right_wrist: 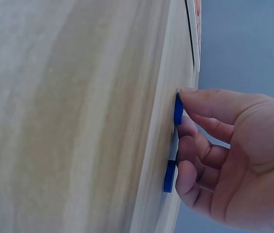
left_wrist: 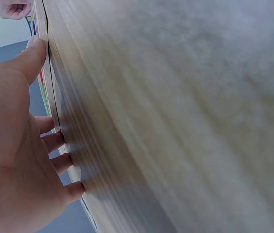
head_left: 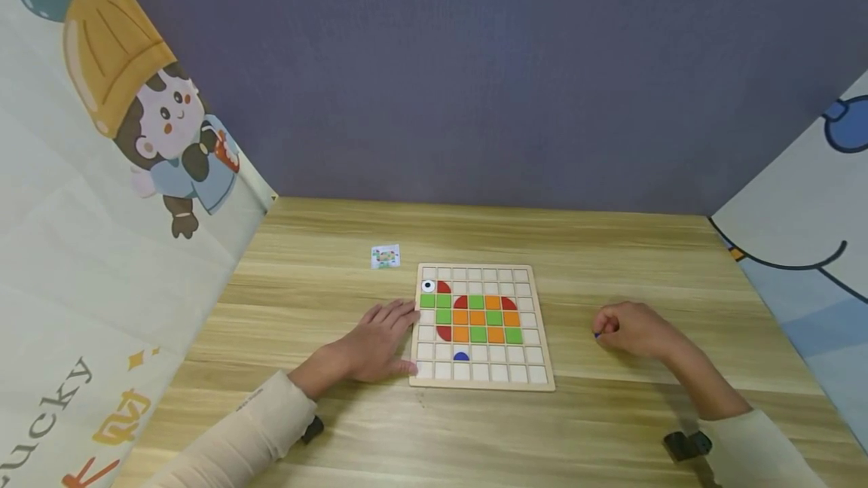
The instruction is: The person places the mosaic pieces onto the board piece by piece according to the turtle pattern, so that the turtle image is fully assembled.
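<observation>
A wooden grid board [head_left: 542,375] lies on the table, with green, orange and red pieces set in an animal-like pattern and a round eye piece [head_left: 428,286] at its upper left. One blue half-round piece [head_left: 461,357] sits low on the grid. My left hand [head_left: 376,341] rests at the board's left edge, fingers extended and thumb apart. Right of the board, my right hand [head_left: 634,330] has its fingers curled near the tabletop. In the right wrist view, thumb and fingers pinch a blue piece [right_wrist: 178,109]; a second blue piece [right_wrist: 169,176] is below the other fingers.
A small picture card [head_left: 385,256] lies beyond the board's upper left corner. The wooden table [head_left: 325,239] ends at a dark upright panel [head_left: 488,81]. Printed sheets [head_left: 61,209] stand along both sides.
</observation>
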